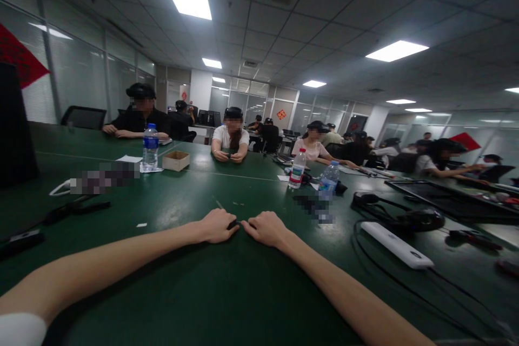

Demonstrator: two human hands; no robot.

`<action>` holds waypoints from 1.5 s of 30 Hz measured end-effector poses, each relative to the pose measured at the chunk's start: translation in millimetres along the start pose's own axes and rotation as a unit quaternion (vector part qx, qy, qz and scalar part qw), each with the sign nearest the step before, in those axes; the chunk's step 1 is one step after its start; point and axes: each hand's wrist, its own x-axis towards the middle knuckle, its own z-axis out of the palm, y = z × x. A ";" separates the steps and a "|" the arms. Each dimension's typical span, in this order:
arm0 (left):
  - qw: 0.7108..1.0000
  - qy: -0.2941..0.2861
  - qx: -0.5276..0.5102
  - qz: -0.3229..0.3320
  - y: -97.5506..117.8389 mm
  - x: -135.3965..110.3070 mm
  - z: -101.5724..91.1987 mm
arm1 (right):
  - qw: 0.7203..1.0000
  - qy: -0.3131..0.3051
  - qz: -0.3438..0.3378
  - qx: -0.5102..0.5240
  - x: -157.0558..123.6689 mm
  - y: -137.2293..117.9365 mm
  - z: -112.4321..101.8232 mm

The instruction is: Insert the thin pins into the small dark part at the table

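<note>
My left hand [220,226] rests on the green table [194,292], its fingers curled around a small black object [232,224] of unclear kind. Close beside it, with a narrow gap between, lies my right hand [266,228]. The right fingers are bent in and its thumb points toward the left hand; whatever is in them, if anything, is hidden. Just beyond my hands, a thin pale strip [219,204] lies on the tabletop. A small white scrap of paper [141,225] is left of the left hand.
A small box [175,161] and a blue-capped bottle [150,147] stand ahead left. Two bottles, one red-capped [298,168], stand ahead right. Headphones [399,213], a white power bank [396,245] and cables lie right. A person [231,138] sits opposite; several others sit around.
</note>
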 end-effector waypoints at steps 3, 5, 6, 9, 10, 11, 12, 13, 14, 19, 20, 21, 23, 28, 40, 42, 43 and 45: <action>1.000 0.006 0.002 0.004 -0.7 0.7 2.4 | 1.000 -0.003 -0.002 0.000 -0.1 1.3 0.6; 1.000 0.007 0.004 0.004 -0.7 0.7 3.0 | 1.000 -0.002 -0.002 -0.003 -0.4 1.6 0.2; 1.000 0.007 0.005 0.004 -0.6 0.6 2.9 | 1.000 -0.001 -0.001 -0.005 -0.5 1.6 -0.1; 1.000 0.003 0.010 0.001 0.1 -0.1 2.0 | 1.000 0.004 -0.003 -0.008 -0.6 1.3 -0.8; 1.000 0.003 0.012 0.000 0.3 -0.2 1.9 | 1.000 0.004 -0.007 -0.007 -0.7 1.2 -0.7; 1.000 0.003 0.013 -0.002 0.4 -0.2 1.8 | 1.000 0.004 -0.014 -0.005 -0.8 1.0 -0.5; 1.000 0.004 0.013 -0.003 0.4 -0.1 1.8 | 1.000 0.005 -0.023 -0.003 -0.9 0.7 -0.2; 1.000 0.005 0.012 -0.005 0.3 0.0 2.0 | 0.999 0.006 -0.033 -0.001 -1.0 0.3 0.3; 1.000 0.006 0.012 -0.005 0.1 0.2 2.2 | 0.999 0.008 -0.040 0.000 -1.0 -0.2 0.7; 1.000 0.007 0.006 0.001 -1.4 0.5 2.9 | 1.000 0.017 -0.025 0.001 -1.4 -3.0 0.6; 1.000 0.007 0.003 0.002 -1.6 0.5 3.0 | 1.000 0.018 -0.018 0.002 -1.5 -3.3 0.0; 1.000 0.008 0.001 0.003 -1.8 0.5 3.0 | 1.000 0.019 -0.013 0.003 -1.7 -3.4 -0.7; 1.000 0.008 -0.004 0.004 -2.0 0.5 2.8 | 1.000 0.015 -0.002 0.006 -2.1 -3.4 -2.2; 1.000 0.002 -0.010 -0.007 -1.2 0.2 1.5 | 1.000 0.005 0.011 0.005 -2.0 -2.7 -3.8; 1.000 0.011 -0.003 0.021 -0.4 -0.9 2.2 | 1.000 0.019 -0.005 -0.013 -3.4 -0.5 3.1; 1.000 0.010 -0.004 0.021 0.3 -1.8 1.1 | 1.000 0.024 -0.005 -0.015 -4.4 -0.5 2.8; 1.000 0.010 -0.004 0.020 0.6 -2.3 0.5 | 0.999 0.027 -0.007 -0.016 -4.8 -0.3 2.7; 1.000 0.011 -0.004 0.022 1.0 -3.1 -0.2 | 0.999 0.034 -0.008 -0.017 -5.3 0.6 2.6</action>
